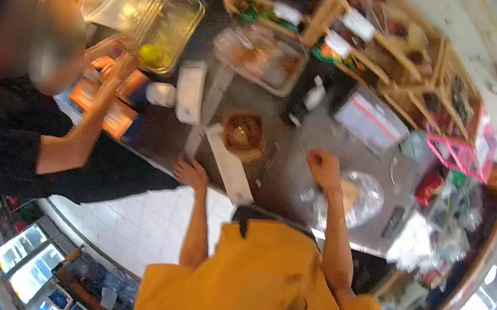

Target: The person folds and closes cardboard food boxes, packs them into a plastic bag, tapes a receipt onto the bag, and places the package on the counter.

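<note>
My left hand (191, 174) rests at the counter's near edge with its fingers spread and nothing in them. My right hand (324, 168) is raised over the counter with its fingers curled closed; whether anything is inside them is hidden. Below my right forearm, a clear plastic bag (367, 199) lies on the dark counter (285, 160), with something tan partly showing in it. Between my hands stands a brown round bowl (244, 133), its contents blurred. A long white strip (231, 166) lies beside the bowl, closer to my left hand.
Another person (20, 125) in dark clothes handles things by orange boxes (102, 101) at left. Clear trays (173, 32), a white box (191, 92) and a white-and-purple box (371, 121) stand farther back. Wooden shelves (392, 67), a pink basket (462, 155) and plastic bags (431, 248) border the right.
</note>
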{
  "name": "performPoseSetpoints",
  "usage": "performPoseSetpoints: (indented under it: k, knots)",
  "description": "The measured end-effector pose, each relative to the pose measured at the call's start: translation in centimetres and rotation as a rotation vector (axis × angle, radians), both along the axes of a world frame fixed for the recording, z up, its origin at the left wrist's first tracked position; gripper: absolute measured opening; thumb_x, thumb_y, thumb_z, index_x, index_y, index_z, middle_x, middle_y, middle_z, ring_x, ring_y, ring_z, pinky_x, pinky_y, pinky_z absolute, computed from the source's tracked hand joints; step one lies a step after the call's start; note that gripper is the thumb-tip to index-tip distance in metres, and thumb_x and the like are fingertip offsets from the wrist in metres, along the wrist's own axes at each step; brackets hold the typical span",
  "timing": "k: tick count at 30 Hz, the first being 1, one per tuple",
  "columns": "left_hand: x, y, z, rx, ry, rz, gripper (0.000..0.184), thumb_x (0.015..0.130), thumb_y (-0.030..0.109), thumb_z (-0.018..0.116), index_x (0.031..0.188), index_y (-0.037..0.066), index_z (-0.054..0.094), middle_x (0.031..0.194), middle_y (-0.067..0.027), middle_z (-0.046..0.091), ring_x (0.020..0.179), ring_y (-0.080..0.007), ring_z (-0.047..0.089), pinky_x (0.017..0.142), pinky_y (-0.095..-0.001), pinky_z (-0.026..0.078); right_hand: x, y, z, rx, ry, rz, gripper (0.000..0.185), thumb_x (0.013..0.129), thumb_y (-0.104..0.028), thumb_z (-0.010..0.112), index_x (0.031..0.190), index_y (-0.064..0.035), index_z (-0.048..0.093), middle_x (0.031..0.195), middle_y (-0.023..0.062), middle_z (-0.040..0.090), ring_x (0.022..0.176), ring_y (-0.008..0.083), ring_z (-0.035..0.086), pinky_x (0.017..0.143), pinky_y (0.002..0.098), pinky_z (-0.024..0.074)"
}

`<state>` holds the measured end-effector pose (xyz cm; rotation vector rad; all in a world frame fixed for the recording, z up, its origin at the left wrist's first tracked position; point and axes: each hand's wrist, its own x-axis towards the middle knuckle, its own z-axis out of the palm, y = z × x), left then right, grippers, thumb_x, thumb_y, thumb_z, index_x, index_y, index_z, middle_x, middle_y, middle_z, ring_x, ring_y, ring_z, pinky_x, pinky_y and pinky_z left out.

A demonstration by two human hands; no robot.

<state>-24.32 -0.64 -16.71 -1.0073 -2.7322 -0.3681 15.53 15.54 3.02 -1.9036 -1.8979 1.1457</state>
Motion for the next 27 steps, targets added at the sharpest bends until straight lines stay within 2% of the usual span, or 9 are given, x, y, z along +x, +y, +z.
performPoseSetpoints:
  k: [4,8,10,13,17,20,22,25,27]
  knots:
    - [2.2,1.3,3.1,-0.016,-0.038,0.007,0.05,0.106,0.045,0.031,0.131,0.006,0.051,0.141,-0.0219,0.047,0.126,-0.0412,0.044,0.104,-0.0603,0.028,-0.4,-0.4,-14.4,0.187,-0.381,0.159,0.015,0.082,-0.016,0.059,0.079,-0.0047,0.068,0.078,0.0201,0.067,0.075,0.0431,0.065,0.068,0.0503,0.0517]
    - [1.0,4.0,8.4,0.046,-0.314,-0.051,0.038,0.098,0.028,0.053,0.125,0.0,0.054,0.132,-0.0248,0.053,0.117,-0.0383,0.051,0.101,-0.0514,0.037,-3.3,0.8,-11.2,0.097,-0.153,0.104,0.011,0.077,-0.016,0.062,0.076,-0.0045,0.064,0.082,0.0229,0.067,0.081,0.0437,0.065,0.07,0.0523,0.0513]
    - [1.6,7.3,14.9,0.331,-0.527,-0.109,0.028,0.088,0.009,0.066,0.114,-0.003,0.06,0.11,-0.0212,0.065,0.097,-0.0298,0.064,0.085,-0.0399,0.049,-3.2,0.7,-11.9,0.105,-0.22,0.2,0.01,0.074,-0.015,0.065,0.076,-0.0049,0.064,0.088,0.0241,0.068,0.083,0.0457,0.065,0.07,0.0535,0.0519]
    - [0.3,15.4,26.3,0.416,-0.779,-0.371,0.02,0.087,0.006,0.068,0.106,-0.001,0.064,0.096,-0.017,0.068,0.083,-0.0245,0.067,0.075,-0.0336,0.051,-3.2,-0.9,-14.4,0.214,-0.414,0.224,0.015,0.076,-0.013,0.067,0.087,-0.0031,0.065,0.095,0.0231,0.069,0.09,0.0453,0.065,0.075,0.0542,0.0528]
    - [-8.0,31.3,36.8,0.676,-0.317,-0.589,0.013,0.09,0.003,0.066,0.102,-0.001,0.067,0.091,-0.0135,0.069,0.082,-0.0229,0.067,0.076,-0.0333,0.052,-4.0,0.6,-14.2,-0.226,-0.566,0.228,0.034,0.082,-0.012,0.067,0.112,0.0019,0.061,0.109,0.0235,0.066,0.104,0.0438,0.063,0.086,0.0549,0.0517]
    - [-19.5,43.3,35.4,0.742,-0.181,-0.617,0.025,0.097,0.021,0.06,0.109,0.0,0.067,0.096,-0.0154,0.07,0.091,-0.0273,0.067,0.084,-0.0363,0.051,-5.7,1.9,-8.9,-0.285,-0.507,0.177,0.042,0.087,-0.013,0.065,0.124,0.004,0.055,0.12,0.0255,0.062,0.114,0.0426,0.06,0.093,0.0539,0.0493]
    - [-27.8,49.6,32.6,0.73,-0.148,-0.673,0.023,0.096,0.017,0.058,0.111,0.002,0.067,0.105,-0.0194,0.07,0.097,-0.035,0.068,0.084,-0.0395,0.051,-5.7,2.5,-9.4,-0.403,-0.471,0.102,0.043,0.089,-0.013,0.064,0.127,0.0038,0.054,0.126,0.0265,0.059,0.117,0.043,0.058,0.096,0.054,0.0479]
    - [-41.4,55.2,24.3,0.423,-0.087,-0.426,0.04,0.096,0.029,0.046,0.125,0.003,0.058,0.112,-0.0261,0.067,0.103,-0.0457,0.063,0.089,-0.051,0.049,0.0,-4.9,-21.2,0.072,-0.625,0.465,0.034,0.092,-0.02,0.057,0.12,-0.0004,0.06,0.12,0.0224,0.062,0.105,0.0392,0.063,0.087,0.0499,0.0524]
    - [-42.9,56.0,23.2,0.299,-0.101,-0.254,0.04,0.096,0.034,0.046,0.115,0.004,0.063,0.109,-0.0255,0.068,0.101,-0.0452,0.064,0.088,-0.0507,0.049,-0.6,-2.6,-20.3,-0.225,-0.565,0.354,0.029,0.096,-0.018,0.053,0.117,-0.0009,0.063,0.122,0.0223,0.061,0.107,0.04,0.063,0.084,0.0532,0.0531]
